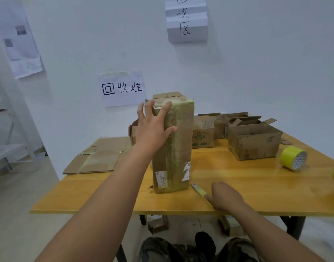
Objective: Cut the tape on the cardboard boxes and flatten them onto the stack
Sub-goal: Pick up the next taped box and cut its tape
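The left hand (pixel 154 121) grips the top of the tall tape-wrapped brown cardboard box (pixel 172 144) standing upright mid-table — steadying it for cutting — while the right hand (pixel 225 197) reaches the yellow-handled utility knife (pixel 199 190), seemingly touching, grasp unclear.

Room: my bench (pixel 247 186) has a yellow wood top on dark legs, set against a plain white wall (pixel 266 63). Three paper notices are taped there: a handwritten sheet (pixel 122 88), a folded sign (pixel 187 19) higher up, and a printed page (pixel 18 38) far left. Pale floor (pixel 20 214); grey metal rack (pixel 9 148) at left. Even, diffuse light.
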`<state>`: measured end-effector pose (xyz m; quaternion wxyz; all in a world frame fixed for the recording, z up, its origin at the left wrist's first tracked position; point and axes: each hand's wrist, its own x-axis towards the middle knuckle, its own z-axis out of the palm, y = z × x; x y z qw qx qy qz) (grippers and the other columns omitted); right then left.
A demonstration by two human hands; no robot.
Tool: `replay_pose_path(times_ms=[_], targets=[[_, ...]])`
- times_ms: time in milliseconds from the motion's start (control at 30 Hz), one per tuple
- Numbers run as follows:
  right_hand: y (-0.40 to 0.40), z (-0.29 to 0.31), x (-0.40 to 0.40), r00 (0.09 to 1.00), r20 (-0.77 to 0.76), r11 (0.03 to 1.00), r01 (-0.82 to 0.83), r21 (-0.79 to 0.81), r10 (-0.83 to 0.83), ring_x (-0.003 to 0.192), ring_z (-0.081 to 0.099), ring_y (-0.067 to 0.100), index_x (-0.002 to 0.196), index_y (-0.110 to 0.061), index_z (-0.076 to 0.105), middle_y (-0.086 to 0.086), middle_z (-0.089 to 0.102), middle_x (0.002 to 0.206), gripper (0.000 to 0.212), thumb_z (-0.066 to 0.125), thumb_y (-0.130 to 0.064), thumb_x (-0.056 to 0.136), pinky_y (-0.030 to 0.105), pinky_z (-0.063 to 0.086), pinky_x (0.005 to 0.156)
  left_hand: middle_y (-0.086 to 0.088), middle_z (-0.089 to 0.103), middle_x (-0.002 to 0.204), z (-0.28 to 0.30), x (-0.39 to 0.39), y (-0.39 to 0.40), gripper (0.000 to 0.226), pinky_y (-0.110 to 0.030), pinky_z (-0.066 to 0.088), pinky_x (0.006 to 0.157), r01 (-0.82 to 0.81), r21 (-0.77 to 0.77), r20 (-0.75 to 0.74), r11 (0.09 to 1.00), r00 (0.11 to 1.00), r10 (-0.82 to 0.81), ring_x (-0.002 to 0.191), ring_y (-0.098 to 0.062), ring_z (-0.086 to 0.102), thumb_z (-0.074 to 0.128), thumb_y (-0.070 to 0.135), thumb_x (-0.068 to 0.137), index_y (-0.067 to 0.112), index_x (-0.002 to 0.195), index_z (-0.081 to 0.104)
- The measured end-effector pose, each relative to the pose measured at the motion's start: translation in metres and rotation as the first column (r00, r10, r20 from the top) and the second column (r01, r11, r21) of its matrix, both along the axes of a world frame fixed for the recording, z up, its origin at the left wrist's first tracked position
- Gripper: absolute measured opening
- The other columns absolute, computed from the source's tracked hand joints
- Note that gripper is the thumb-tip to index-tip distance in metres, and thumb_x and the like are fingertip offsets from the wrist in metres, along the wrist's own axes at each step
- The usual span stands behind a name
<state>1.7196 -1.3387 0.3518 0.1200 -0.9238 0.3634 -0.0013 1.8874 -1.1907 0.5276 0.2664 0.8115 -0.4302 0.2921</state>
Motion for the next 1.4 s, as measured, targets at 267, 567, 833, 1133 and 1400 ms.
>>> replay_pose_path(times_ms=[267, 567, 833, 1133, 1400], targets=[[0.005, -0.008, 0.006, 0.996, 0.085, 0.999, 0.032, -0.006, -0.031, 0.105, 0.052, 0.022, 0.115, -0.016, 0.054, 0.004, 0.052, 0.115, 0.036, 0.050, -0.048, 0.097, 0.033, 0.043, 0.075, 0.010, 0.008, 0.152, 0.001, 0.012, 0.000, 0.093, -0.053, 0.052, 0.088, 0.026, -0.013, -0.085, 1.000, 0.996, -0.027, 0.121, -0.040, 0.048, 0.079, 0.049, 0.077, 0.039, 0.143, 0.015], [0.001, 0.003, 0.005, 0.971, 0.206, 0.985, 0.087, 0.152, -0.118, 0.085, 0.056, 0.020, 0.131, -0.017, 0.040, 0.006, 0.060, 0.108, 0.035, 0.052, -0.022, 0.098, 0.028, 0.041, 0.064, 0.003, 0.029, 0.143, 0.001, 0.010, 0.005, 0.083, -0.052, 0.056, 0.080, 0.043, -0.114, -0.153, 0.992, 0.986, -0.061, 0.105, -0.035, 0.059, 0.083, 0.048, 0.070, 0.050, 0.133, 0.028], [0.016, 0.079, -0.003, 0.519, 0.850, 0.985, -0.171, 0.007, 0.083, 0.107, 0.056, 0.012, 0.151, -0.022, 0.034, -0.011, 0.052, 0.127, 0.077, 0.070, -0.045, 0.087, 0.034, 0.052, 0.086, 0.002, 0.027, 0.137, 0.005, -0.011, 0.019, 0.087, -0.049, 0.053, 0.083, -0.008, -0.125, -0.080, 0.992, 0.997, -0.002, 0.105, -0.034, 0.058, 0.082, 0.055, 0.068, 0.047, 0.133, 0.026], [0.053, 0.157, 0.004, -0.096, 0.886, 0.890, 0.103, -0.444, 0.453, 0.071, 0.058, 0.011, 0.110, 0.001, 0.067, 0.006, 0.067, 0.085, 0.019, 0.062, -0.009, 0.096, 0.018, 0.047, 0.067, 0.017, 0.017, 0.152, -0.004, -0.011, 0.026, 0.089, -0.044, 0.046, 0.087, 0.078, -0.063, 0.004, 0.995, 0.997, -0.078, 0.115, -0.030, 0.050, 0.077, 0.059, 0.072, 0.038, 0.141, 0.025], [0.069, 0.162, 0.024, -0.067, 0.884, 0.886, -0.016, -0.464, 0.462, 0.051, 0.053, 0.008, 0.114, -0.022, 0.048, -0.001, 0.063, 0.071, 0.019, 0.051, -0.025, 0.095, 0.015, 0.040, 0.046, 0.014, 0.016, 0.149, -0.005, -0.008, 0.034, 0.095, -0.045, 0.049, 0.089, 0.071, -0.033, 0.031, 0.997, 0.997, -0.070, 0.116, -0.028, 0.051, 0.075, 0.064, 0.071, 0.049, 0.144, 0.015]])
